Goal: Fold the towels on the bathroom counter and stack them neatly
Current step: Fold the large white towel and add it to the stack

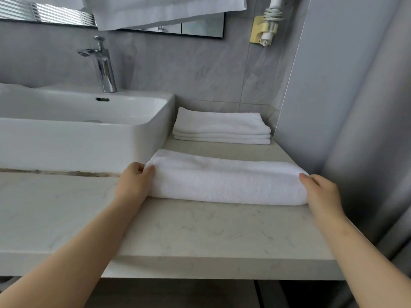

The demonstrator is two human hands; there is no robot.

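Towel (226, 181), white and thick, lies folded lengthways on the bench (200, 230) just right of the sink (77, 134), its long side facing the person. The left hand (135, 176) pinches its end nearest the sink, thumb on top; the right hand (318, 187) grips the far end the same way, likely to lift it level. Beyond it, against the wall beside the sink, sits the stack (222, 130) of folded towels, probably its destination.
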